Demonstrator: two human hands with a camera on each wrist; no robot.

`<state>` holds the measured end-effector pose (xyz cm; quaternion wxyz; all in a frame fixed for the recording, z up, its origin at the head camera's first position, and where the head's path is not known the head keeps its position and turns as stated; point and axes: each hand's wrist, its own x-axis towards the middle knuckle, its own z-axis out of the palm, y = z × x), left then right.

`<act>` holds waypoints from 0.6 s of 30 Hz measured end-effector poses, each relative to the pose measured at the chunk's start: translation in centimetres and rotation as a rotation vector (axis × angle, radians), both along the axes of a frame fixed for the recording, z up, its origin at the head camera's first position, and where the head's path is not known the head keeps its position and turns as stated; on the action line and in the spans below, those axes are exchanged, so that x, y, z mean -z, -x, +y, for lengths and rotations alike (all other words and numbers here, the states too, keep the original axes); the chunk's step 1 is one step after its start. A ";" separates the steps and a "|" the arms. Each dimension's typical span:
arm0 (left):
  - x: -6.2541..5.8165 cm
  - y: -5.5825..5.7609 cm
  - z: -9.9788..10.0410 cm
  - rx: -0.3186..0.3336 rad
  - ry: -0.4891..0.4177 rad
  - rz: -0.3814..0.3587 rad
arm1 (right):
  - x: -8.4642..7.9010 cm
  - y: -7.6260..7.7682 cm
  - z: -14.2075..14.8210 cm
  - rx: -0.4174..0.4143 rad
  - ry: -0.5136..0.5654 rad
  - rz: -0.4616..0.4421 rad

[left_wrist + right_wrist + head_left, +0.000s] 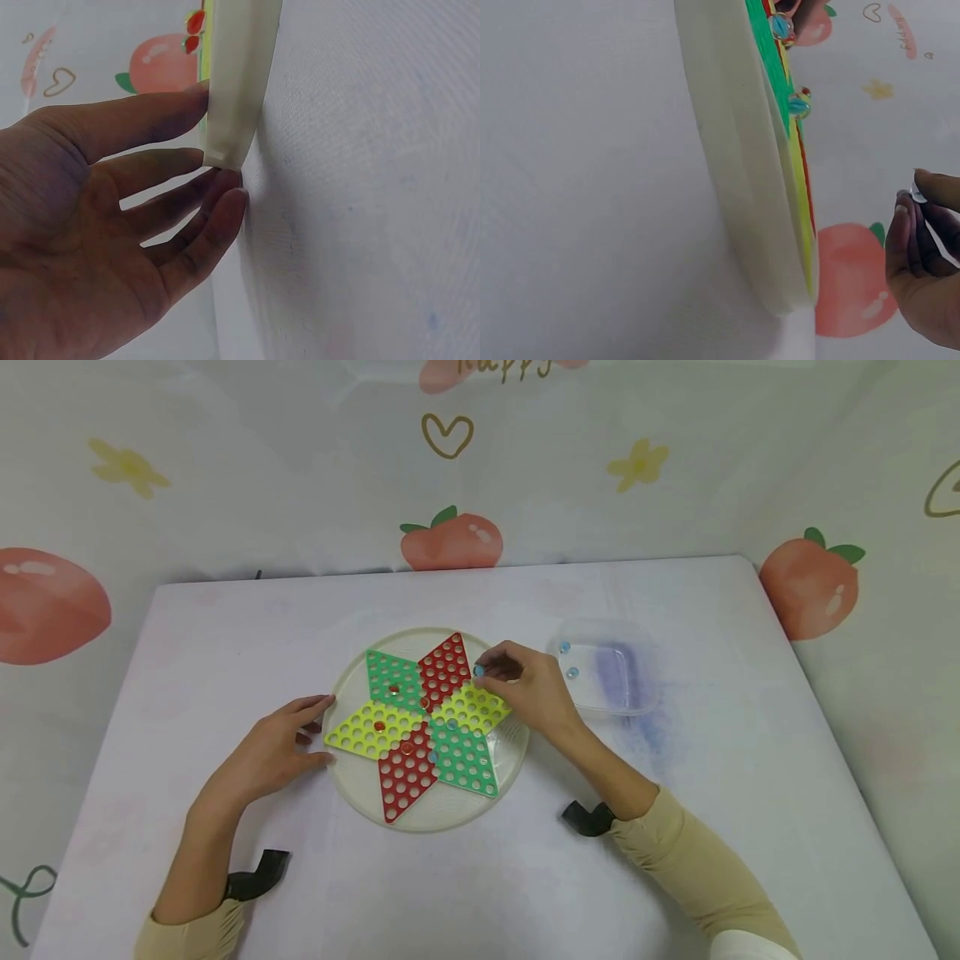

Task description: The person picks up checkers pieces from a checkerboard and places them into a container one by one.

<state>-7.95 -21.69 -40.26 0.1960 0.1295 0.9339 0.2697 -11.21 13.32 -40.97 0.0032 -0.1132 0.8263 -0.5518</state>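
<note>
A round Chinese checkers board (352, 785) lies on the table, its star printed in red, green and yellow points full of holes. My left hand (281, 743) is at the board's left rim, thumb and fingertips touching the pale edge (238, 82). Between right thumb and fingertips I pinch a blue glass marble (478, 671), the right hand (536, 689) raised over the star's upper right side. Red marbles (379, 727) sit in several holes. Blue ones, such as this marble (452, 725), rest near the centre and lower right point.
Beyond my right hand stands a clear plastic box (637, 706) holding two blue marbles (572, 673). The white table (450, 893) ends at a fruit-patterned backdrop (300, 485). Dark wrist mounts (587, 818) stick out by both cuffs.
</note>
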 end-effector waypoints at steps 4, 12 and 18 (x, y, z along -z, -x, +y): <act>0.0 0.0 0.0 0.000 0.001 0.000 | -0.4 0.0 0.6 0.008 0.016 -0.006; 0.0 0.1 0.0 0.008 0.015 0.014 | -1.4 0.2 2.1 0.043 0.022 -0.021; 0.0 0.0 0.0 0.006 0.017 0.009 | -1.6 0.3 3.7 0.088 0.028 -0.057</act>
